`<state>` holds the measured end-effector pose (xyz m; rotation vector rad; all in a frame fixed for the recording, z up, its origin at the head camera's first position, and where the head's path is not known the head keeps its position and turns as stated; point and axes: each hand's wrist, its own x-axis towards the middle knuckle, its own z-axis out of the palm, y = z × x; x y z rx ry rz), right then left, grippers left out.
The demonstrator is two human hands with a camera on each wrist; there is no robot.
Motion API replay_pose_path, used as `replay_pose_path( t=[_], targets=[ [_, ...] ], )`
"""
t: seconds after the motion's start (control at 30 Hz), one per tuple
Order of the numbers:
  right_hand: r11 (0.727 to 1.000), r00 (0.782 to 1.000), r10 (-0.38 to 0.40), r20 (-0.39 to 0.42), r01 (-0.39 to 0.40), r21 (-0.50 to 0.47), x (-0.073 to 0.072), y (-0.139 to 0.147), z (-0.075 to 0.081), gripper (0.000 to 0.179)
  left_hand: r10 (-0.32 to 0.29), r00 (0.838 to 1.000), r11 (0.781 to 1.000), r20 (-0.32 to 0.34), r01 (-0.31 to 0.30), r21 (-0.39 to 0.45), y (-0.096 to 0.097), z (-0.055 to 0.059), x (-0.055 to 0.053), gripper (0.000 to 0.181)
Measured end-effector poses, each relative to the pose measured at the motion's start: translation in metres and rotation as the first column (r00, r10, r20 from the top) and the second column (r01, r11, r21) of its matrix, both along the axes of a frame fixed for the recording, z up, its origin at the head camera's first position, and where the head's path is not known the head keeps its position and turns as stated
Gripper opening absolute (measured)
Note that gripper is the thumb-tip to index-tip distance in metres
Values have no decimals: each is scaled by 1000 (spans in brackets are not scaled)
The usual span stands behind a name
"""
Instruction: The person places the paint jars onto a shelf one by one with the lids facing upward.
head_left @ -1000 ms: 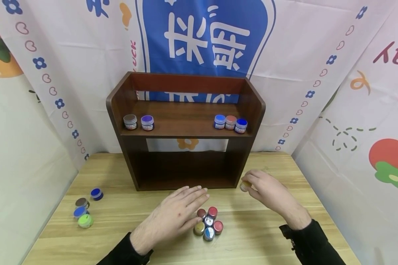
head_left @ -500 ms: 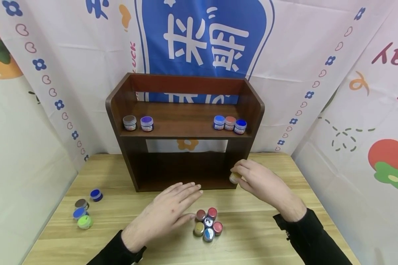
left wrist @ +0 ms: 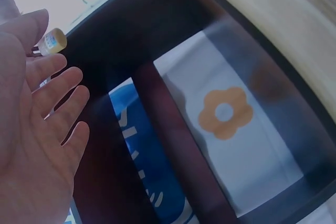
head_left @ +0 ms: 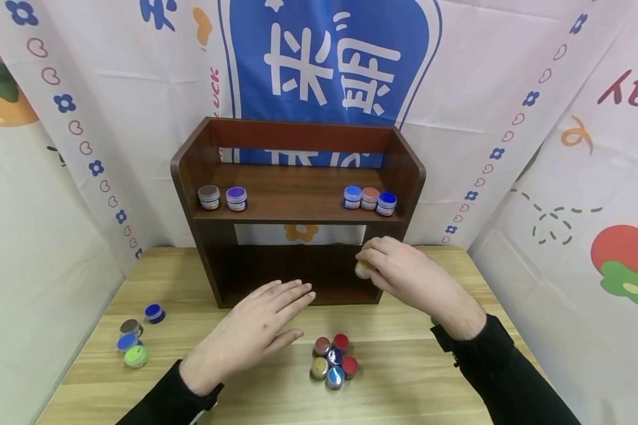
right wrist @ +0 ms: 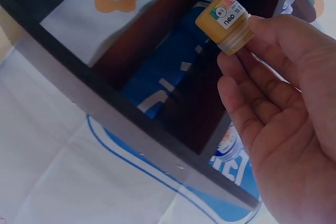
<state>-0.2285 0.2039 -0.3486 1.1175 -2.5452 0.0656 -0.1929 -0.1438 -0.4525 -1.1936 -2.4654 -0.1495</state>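
Label point(right wrist: 229, 14) of the yellow jar point(right wrist: 217, 28) reads "deli"; the cloth point(head_left: 457, 71) behind shows 来. Five more jars stand on the upper board of the shelf point(head_left: 292, 192): two jars point(head_left: 237, 199) left, three jars point(head_left: 369, 198) right. The table point(head_left: 404, 378) bears four jars point(head_left: 129, 342) at left and six jars point(head_left: 334, 356) clustered centrally. Squat, with a ribbed translucent band, the yellow jar is pinched by the right hand point(head_left: 406, 271) at the lower opening's right end. The left hand point(head_left: 252, 330) hovers before that opening, fingers extended, slightly spread.
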Motion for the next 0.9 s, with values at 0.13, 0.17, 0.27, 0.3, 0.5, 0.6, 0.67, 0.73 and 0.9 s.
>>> replay_pose_path(
  t=[0.13,0.17,0.27,0.3,0.5,0.6,0.67,0.73,0.9],
  targets=[
    [1000,999,15,-30,-14,21,0,-6,13,32,-1,1000,1000,-16,1,8,-4,5,-3,76],
    [999,999,21,-35,-20,26,0,-8,16,32,4,1000,1000,-15,-4,3,-5,7,-3,76],
    [999,999,29,-37,-28,36,-1,-12,26,32,22,1000,1000,4,-22,-6,-8,12,-4,75],
    [999,999,30,-38,-29,38,-1,-13,29,32,27,1000,1000,9,-27,-8,-8,14,-4,74],
    [998,997,43,-65,-39,49,-6,-20,49,33,33,999,999,6,-33,-6,-12,23,-6,76],
    [998,996,49,-74,-46,49,-11,-23,57,33,27,1000,1000,-13,-27,1,-13,27,-8,77],
    [997,996,51,-79,-46,54,-14,-25,62,33,27,999,1000,-20,-27,0,-14,31,-9,77],
    [997,996,54,-77,-50,54,-16,-28,67,34,27,999,1000,-23,-27,-2,-16,34,-10,76],
    [997,995,81,-65,-80,24,-22,-34,79,32,31,999,999,-18,-31,-11,-19,43,-12,75]
  ],
)
